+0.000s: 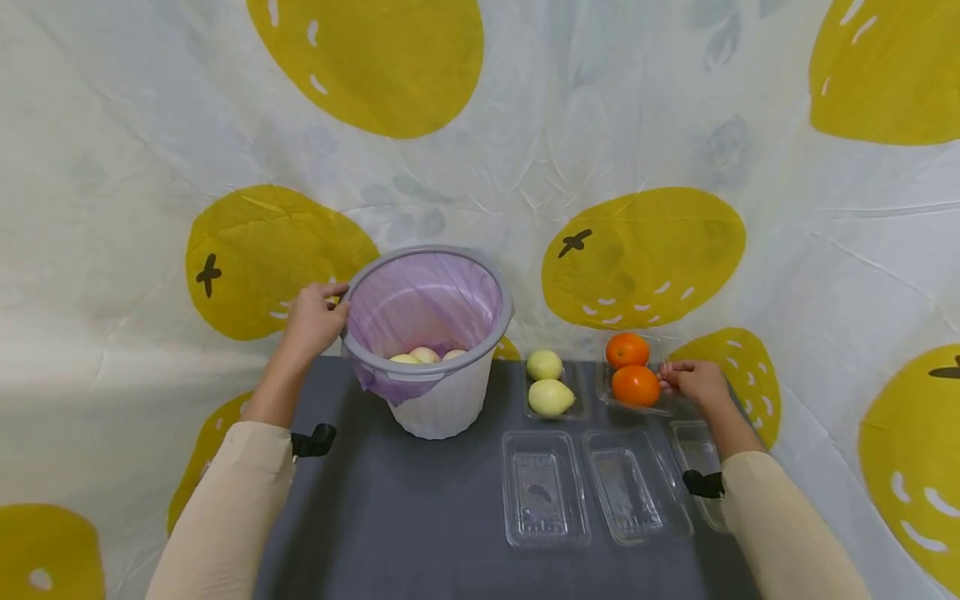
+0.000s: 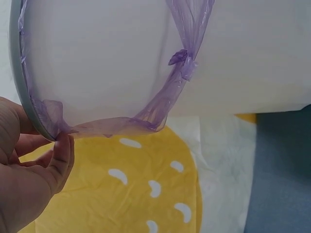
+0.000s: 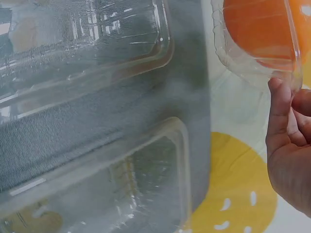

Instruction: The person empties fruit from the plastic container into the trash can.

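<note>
My left hand pinches the grey rim of a white bin. The bin stands tilted toward me, lined with a thin purple bag, and several pale fruits lie at its bottom. Over on the right, my right hand pinches the edge of a clear plastic tray. In that tray sit two orange fruits, one behind the other. Beside it, another clear tray holds a lemon and a rounder yellow-green fruit.
Three more clear trays lie nearer to me on the dark grey table: a left one, a middle one and a right one partly behind my forearm. A lemon-printed cloth hangs behind the table.
</note>
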`<state>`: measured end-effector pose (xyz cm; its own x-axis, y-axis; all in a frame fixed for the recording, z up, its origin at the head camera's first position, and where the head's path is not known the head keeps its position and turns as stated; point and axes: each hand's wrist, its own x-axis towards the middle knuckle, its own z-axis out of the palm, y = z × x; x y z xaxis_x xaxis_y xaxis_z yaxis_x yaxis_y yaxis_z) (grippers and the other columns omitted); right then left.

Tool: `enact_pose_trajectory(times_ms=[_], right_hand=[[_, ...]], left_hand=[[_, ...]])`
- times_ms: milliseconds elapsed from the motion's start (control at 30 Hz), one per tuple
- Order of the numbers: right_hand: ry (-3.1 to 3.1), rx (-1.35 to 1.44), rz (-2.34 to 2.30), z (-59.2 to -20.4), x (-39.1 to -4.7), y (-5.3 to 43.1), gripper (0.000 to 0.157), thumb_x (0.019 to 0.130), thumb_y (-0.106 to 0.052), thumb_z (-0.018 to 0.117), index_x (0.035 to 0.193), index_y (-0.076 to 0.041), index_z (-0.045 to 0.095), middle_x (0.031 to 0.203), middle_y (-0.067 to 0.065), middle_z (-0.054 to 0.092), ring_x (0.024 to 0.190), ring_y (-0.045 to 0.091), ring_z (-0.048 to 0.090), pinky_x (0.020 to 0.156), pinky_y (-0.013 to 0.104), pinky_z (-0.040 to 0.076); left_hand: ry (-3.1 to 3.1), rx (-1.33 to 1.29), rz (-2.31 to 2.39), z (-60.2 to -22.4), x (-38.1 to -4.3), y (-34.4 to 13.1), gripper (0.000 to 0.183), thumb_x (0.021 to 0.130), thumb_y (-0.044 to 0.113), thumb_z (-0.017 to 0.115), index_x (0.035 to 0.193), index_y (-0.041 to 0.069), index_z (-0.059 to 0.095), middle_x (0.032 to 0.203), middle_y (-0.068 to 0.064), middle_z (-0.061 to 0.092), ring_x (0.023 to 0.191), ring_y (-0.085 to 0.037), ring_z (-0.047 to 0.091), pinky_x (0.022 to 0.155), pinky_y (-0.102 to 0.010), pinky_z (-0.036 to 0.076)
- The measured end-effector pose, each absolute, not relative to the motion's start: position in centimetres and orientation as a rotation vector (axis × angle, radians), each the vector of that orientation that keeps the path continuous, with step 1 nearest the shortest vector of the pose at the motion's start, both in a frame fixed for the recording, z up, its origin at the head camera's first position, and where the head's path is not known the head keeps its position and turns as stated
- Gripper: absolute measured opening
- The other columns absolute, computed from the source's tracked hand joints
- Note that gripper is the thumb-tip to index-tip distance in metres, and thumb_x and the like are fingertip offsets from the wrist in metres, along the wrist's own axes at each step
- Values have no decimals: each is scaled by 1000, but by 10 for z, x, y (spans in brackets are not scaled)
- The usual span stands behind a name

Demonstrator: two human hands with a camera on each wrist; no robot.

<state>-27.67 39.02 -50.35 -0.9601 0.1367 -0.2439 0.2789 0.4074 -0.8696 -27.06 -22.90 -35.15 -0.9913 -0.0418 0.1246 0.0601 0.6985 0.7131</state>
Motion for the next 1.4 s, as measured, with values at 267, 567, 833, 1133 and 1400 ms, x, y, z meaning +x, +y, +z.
enact_pose_trajectory(times_ms=[267,567,833,1133,1400], right_hand=[[2413,307,-1630,-486,-270,390,46,104,-9,61,133,24,50,81,-8,74,69,4,73,69,25,61],[2394,254,-1628,-472,-263,380,48,103,-11,63,135,23,51,84,-8,74,73,6,75,72,26,61],[2327,183,-1701,-453,-258,363,49,103,-10,62,136,24,47,86,-7,76,75,6,75,76,27,62],[2326,174,-1699,-431,-262,346,49,103,-9,62,137,23,47,89,-2,77,75,7,75,74,25,61],[2337,88,-1705,-406,-266,334,49,103,-8,62,137,24,47,89,-3,77,76,6,76,75,25,61]], left_hand=[[-2776,-10,-1179,-350,-270,-229,44,104,12,56,145,-3,57,147,-30,53,113,-44,63,69,-33,51],[-2772,-15,-1177,-353,-271,-230,44,104,11,56,145,-3,56,146,-29,53,118,-45,62,79,-40,54],[-2752,-31,-1167,-354,-272,-230,43,103,10,56,144,-5,57,142,-31,54,116,-47,63,84,-48,56],[-2758,-30,-1154,-355,-273,-231,43,103,11,56,143,-4,58,141,-30,58,113,-45,64,77,-40,54],[-2755,-37,-1169,-353,-272,-230,44,103,11,56,144,-5,57,144,-31,54,119,-47,63,77,-39,54]])
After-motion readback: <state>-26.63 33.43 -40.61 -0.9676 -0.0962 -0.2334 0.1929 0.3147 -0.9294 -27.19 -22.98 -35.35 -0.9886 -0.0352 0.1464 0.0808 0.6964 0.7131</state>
